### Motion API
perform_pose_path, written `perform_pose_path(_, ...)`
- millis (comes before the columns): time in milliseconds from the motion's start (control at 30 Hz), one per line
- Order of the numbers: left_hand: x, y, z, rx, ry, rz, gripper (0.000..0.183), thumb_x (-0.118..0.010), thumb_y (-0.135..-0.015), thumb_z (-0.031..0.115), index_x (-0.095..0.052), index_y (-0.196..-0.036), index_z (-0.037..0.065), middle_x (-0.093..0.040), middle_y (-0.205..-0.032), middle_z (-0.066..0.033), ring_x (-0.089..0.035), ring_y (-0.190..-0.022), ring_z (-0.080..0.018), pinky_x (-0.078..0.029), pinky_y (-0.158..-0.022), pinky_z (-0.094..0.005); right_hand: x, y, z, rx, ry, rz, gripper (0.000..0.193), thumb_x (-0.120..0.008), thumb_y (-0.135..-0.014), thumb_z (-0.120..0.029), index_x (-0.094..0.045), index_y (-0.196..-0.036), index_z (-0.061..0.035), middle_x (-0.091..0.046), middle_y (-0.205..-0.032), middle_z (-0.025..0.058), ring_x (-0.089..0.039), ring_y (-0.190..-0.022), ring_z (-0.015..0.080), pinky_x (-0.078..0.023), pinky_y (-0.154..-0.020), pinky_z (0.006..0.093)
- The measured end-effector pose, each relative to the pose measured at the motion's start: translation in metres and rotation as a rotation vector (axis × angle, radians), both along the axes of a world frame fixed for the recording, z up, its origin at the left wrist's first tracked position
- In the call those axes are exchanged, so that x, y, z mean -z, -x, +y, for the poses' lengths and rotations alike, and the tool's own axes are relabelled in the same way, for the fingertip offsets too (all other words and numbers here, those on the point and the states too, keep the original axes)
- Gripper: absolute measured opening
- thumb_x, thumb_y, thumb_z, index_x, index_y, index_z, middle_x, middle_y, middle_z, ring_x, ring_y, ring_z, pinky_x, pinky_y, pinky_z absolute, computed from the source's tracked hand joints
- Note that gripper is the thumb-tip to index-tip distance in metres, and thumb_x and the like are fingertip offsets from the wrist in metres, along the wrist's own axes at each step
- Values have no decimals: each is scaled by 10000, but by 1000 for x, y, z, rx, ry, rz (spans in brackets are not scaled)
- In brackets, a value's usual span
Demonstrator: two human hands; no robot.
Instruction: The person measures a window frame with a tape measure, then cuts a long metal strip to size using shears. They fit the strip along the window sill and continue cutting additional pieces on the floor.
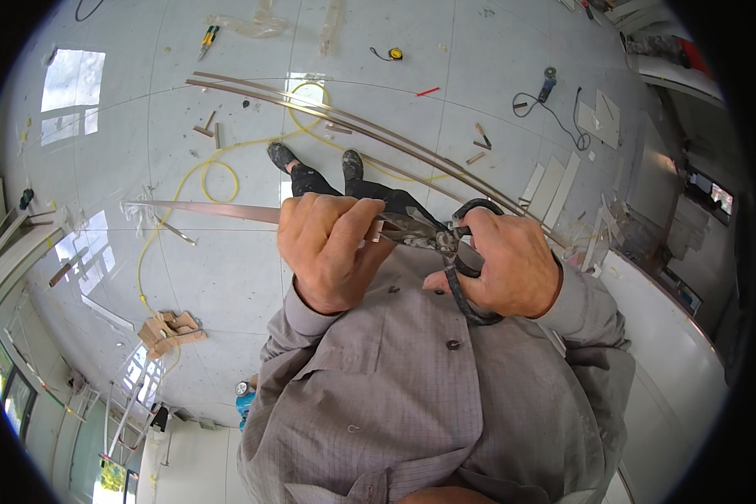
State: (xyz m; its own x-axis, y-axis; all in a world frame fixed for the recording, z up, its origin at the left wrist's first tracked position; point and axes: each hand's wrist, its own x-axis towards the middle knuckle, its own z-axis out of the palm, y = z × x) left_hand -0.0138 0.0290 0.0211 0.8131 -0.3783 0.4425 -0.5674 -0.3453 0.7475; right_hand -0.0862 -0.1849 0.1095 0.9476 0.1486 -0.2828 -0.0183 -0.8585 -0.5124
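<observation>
My left hand (323,248) is closed around a long, thin, copper-coloured metal trim strip (214,211), which runs out past the knuckles to the left. My right hand (514,262) grips the black looped handles of a pair of tin snips (417,233), the handles spread apart. The worn metal blades point left toward my left hand and meet the short end of the strip between the hands. Whether the blades bite into the strip, I cannot tell. Both hands are in front of my grey shirt.
Long bronze strips (378,134) lie across the tiled floor beyond my feet. A yellow hose (182,186) curls at the left. Farther off are a tape measure (395,54), yellow-handled pliers (208,40) and a corded power tool (548,84). Torn cardboard (172,330) lies at the lower left.
</observation>
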Motion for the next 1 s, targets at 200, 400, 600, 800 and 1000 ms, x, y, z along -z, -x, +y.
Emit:
perform_pose_path(200,-1,0,-1,2,5,-3,455,-772,-528,22,-703,-974,80,-589,-740,3,-508,-634,-170,-334,-636,-337,-2,0,-1,-1,28,13,689,-821,-736,-589,-593,-899,41,-622,-688,168,-653,-607,360,-495,-525,437)
perform_pose_path(400,0,1,-1,-7,8,-11,443,-779,-535,27,-701,-968,81,-579,-729,5,-501,-628,-171,-330,-633,-339,-2,0,-1,-8,35,13,676,-822,-736,-587,-590,-878,32,-620,-661,162,-648,-582,357,-482,-506,432)
perform_pose_path(600,-2,1,-2,-22,3,-23,434,-787,-537,36,-703,-959,87,-562,-714,10,-494,-622,-168,-326,-626,-339,-1,1,-1,9,36,-26,647,-826,-736,-576,-565,-816,10,-587,-608,150,-623,-531,346,-448,-465,427)
perform_pose_path(800,-2,1,-1,-4,11,-11,433,-794,-528,49,-701,-949,90,-556,-710,17,-493,-623,-167,-316,-620,-340,-2,2,-1,-10,63,-70,633,-824,-741,-574,-546,-780,-7,-566,-576,129,-602,-495,331,-432,-444,416)
perform_pose_path(1000,-2,2,0,5,8,-1,442,-820,-518,79,-702,-944,92,-558,-710,21,-495,-625,-168,-314,-619,-340,-1,6,-1,-17,102,-71,624,-812,-754,-580,-523,-741,-28,-557,-556,121,-590,-474,321,-419,-427,411)
